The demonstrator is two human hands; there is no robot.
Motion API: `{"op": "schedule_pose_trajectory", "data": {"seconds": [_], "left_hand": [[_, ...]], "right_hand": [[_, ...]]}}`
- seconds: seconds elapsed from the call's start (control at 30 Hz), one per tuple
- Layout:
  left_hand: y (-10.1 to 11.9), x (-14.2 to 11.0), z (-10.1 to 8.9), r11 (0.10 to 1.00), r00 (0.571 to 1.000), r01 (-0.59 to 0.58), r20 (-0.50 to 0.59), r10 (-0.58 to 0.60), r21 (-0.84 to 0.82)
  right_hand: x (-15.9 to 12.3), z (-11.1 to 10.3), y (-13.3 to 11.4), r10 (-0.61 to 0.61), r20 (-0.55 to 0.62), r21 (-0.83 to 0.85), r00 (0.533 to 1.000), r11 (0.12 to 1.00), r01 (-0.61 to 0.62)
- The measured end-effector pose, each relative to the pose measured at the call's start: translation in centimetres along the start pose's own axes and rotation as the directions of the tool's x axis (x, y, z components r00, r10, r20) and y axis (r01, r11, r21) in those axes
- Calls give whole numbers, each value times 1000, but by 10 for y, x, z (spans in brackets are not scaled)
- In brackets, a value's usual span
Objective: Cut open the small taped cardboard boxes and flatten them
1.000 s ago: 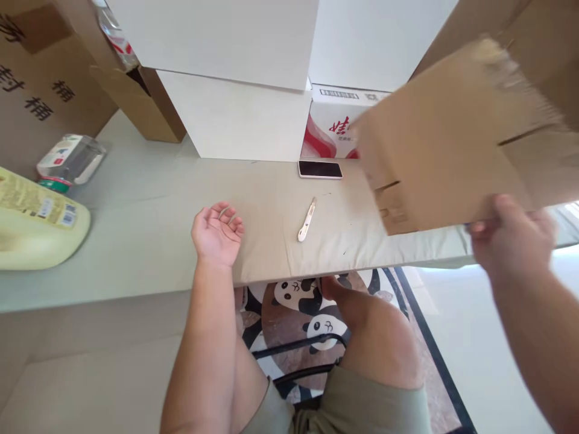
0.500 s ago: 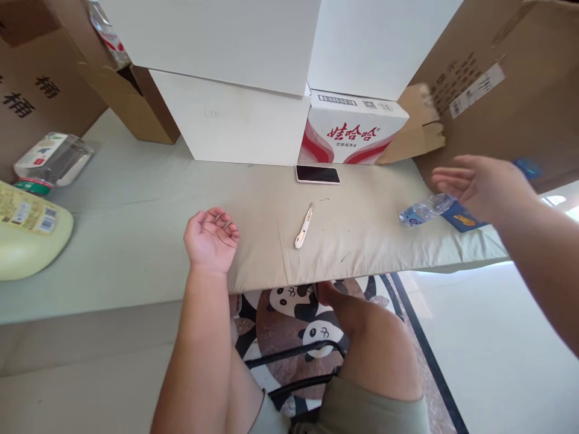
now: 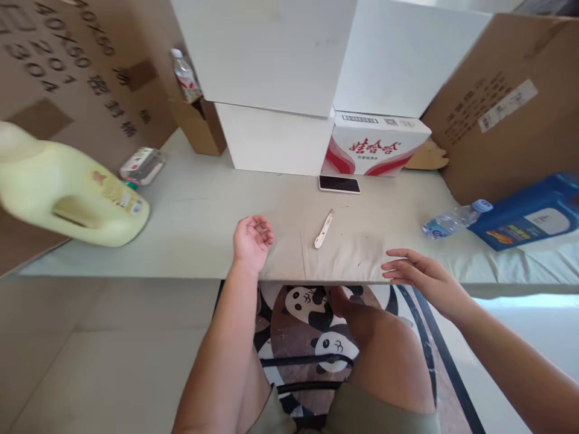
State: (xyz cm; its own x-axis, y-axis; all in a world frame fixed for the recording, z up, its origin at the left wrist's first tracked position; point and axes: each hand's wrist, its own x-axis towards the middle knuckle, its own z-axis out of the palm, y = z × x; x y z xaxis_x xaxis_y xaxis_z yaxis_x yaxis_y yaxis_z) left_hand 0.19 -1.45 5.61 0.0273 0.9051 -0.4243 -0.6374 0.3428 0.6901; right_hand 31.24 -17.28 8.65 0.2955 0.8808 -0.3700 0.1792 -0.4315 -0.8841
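Observation:
My left hand (image 3: 252, 244) rests palm up on the cloth-covered table (image 3: 203, 223), its fingers loosely curled and apart, with nothing in it. Over the table's front edge, my right hand (image 3: 423, 274) hangs with its fingers stretched out and holds nothing. Between the two hands lies a white utility knife (image 3: 324, 229), touched by neither. Behind it a phone (image 3: 339, 184) lies flat with its dark screen up. Beyond my right hand, a clear water bottle (image 3: 452, 222) leans on its side against a blue container (image 3: 527, 214).
White boxes (image 3: 275, 138) and a red-and-white carton (image 3: 371, 147) stand at the back. Large cardboard boxes (image 3: 502, 102) flank both sides. At the left are a pale yellow jug (image 3: 72, 187), a lying clear jar (image 3: 147, 166) and a small bottle (image 3: 184, 75) on a brown box (image 3: 201, 129).
My right hand has moved left and down, away from the bottle and blue container. My left hand stays empty and palm up. The view has shifted left, showing more of the yellow jug.

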Motion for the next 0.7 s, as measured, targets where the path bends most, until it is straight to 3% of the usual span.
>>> {"op": "schedule_pose_trajectory", "data": {"seconds": [0.13,0.3,0.4,0.5,0.7], "left_hand": [[10,-5,-2,998,996,-60,70,59,19],[18,11,-31,997,997,-75,35,76,-30],[28,23,-47,988,998,-70,-10,70,-134],[40,35,-59,971,996,-92,-28,88,-221],[46,59,-70,940,992,-123,-54,112,-319]], "right_hand": [[18,40,-28,-93,123,-45,988,994,99],[71,117,-61,-182,259,-61,949,977,204],[118,178,-85,-257,314,-110,914,946,304],[169,247,-120,-354,351,-242,867,860,449],[264,385,-220,-542,362,-378,758,658,651]]}}
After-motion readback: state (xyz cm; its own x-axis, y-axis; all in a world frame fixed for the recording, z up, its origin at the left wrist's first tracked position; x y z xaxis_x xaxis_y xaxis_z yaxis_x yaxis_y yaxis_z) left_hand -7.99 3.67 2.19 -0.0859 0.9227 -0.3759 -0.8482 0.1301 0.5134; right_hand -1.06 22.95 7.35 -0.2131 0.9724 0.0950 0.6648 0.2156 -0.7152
